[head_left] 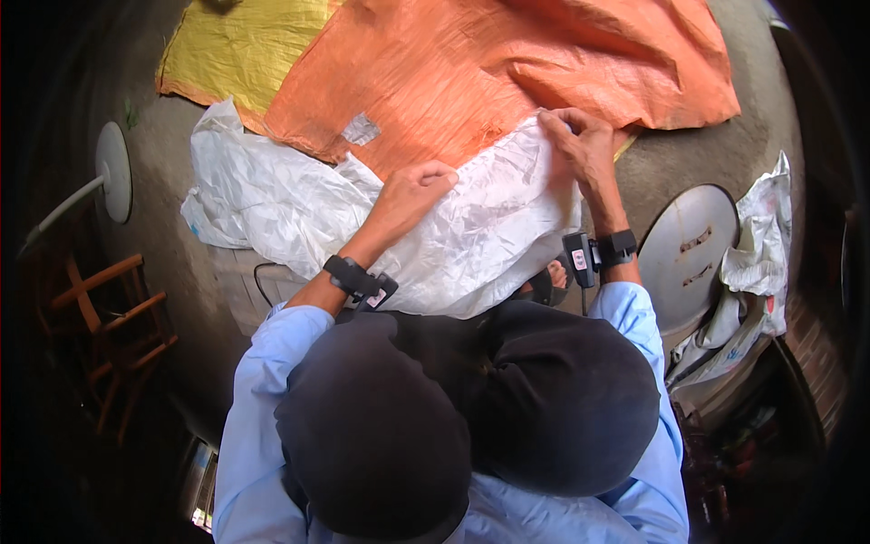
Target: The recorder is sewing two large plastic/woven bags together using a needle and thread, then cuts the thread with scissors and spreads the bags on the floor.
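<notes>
A crumpled white woven plastic sheet (489,236) spreads in front of my knees, its far edge lying over an orange tarp (435,82). My left hand (419,189) is closed, its fingers pinching the white sheet near the middle of that edge. Farther right, my right hand (580,145) pinches the sheet's far right corner between thumb and fingers. Between the two hands the edge runs fairly straight. To the left the sheet lies loose and wrinkled. A small pale patch (361,130) shows on the orange tarp.
A yellow sheet (240,54) lies at the far left beside the orange tarp. A round metal lid (691,258) and a crumpled white sack (761,245) are at right. On the left are a round base with a pole (113,172) and a wooden frame (109,317). My foot (557,274) shows below the sheet.
</notes>
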{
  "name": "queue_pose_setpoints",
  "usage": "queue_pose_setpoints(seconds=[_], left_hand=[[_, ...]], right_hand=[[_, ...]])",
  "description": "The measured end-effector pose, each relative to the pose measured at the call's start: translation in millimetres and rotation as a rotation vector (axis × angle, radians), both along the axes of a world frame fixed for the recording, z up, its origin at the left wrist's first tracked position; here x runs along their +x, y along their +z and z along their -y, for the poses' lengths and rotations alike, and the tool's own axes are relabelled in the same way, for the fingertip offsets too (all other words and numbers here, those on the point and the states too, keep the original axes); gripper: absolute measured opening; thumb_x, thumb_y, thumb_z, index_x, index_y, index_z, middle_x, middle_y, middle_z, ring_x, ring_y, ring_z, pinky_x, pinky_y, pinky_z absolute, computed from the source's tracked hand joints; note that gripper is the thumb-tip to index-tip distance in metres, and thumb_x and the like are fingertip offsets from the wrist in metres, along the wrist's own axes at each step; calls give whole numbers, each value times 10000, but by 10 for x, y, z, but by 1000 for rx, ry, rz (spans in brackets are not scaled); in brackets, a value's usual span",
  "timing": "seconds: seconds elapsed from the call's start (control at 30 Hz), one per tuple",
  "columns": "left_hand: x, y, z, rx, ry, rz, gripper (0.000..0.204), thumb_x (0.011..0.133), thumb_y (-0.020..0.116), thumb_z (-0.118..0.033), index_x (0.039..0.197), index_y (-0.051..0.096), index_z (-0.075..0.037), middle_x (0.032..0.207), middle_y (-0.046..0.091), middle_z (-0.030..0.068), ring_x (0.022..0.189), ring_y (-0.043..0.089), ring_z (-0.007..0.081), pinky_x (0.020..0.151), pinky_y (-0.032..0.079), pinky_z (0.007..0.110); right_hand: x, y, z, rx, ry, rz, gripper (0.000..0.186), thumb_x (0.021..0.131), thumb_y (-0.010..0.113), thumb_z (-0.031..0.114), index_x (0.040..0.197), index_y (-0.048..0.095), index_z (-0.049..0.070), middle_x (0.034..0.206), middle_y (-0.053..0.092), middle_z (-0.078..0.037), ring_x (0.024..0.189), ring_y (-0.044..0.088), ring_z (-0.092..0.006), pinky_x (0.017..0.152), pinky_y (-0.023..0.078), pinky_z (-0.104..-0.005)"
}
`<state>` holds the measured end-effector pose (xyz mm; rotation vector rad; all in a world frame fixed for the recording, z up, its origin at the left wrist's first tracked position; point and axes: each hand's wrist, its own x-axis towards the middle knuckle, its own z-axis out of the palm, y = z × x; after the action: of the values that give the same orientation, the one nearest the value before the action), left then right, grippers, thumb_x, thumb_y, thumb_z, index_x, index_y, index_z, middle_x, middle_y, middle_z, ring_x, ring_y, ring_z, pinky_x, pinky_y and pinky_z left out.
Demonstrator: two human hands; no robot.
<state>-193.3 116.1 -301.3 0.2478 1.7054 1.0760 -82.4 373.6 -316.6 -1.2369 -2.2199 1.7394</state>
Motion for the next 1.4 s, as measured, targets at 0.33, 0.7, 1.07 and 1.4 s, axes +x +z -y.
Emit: queue_pose_setpoints(seconds=[0.33, 0.7, 1.07, 1.4], left_hand=[[-326, 1530, -56, 271, -20, -218, 175, 958, 655, -149, 1021, 705, 6, 826, 649, -29, 748, 553, 39, 671, 451, 192], [-175, 3235, 93, 565, 29, -763, 117, 939, 635, -72, 974, 693, 23, 740, 678, 22, 696, 630, 60, 639, 505, 226], [40, 3932, 368, 805, 46, -862, 150, 968, 603, -88, 1025, 672, 33, 857, 712, 60, 789, 655, 88, 706, 533, 242], [8, 4133, 319, 946, 76, -739, 210, 992, 603, -158, 1047, 678, 30, 886, 719, 52, 784, 650, 92, 715, 529, 232]], right_hand=[[156, 1882, -18, 5, -59, -374, 192, 903, 741, 202, 902, 740, 10, 731, 644, 35, 630, 539, -39, 564, 409, -192], [736, 3992, 850, 490, 61, -802, 115, 844, 767, 27, 944, 740, -21, 793, 712, -53, 678, 618, -83, 593, 482, -219], [851, 4084, 2038, 1005, 587, -940, 200, 737, 750, 51, 913, 653, 55, 763, 574, -37, 609, 608, -184, 487, 465, -315], [565, 4176, 2272, 1189, 422, -1025, 223, 747, 738, 64, 925, 608, 29, 795, 603, -77, 619, 615, -214, 509, 473, -326]])
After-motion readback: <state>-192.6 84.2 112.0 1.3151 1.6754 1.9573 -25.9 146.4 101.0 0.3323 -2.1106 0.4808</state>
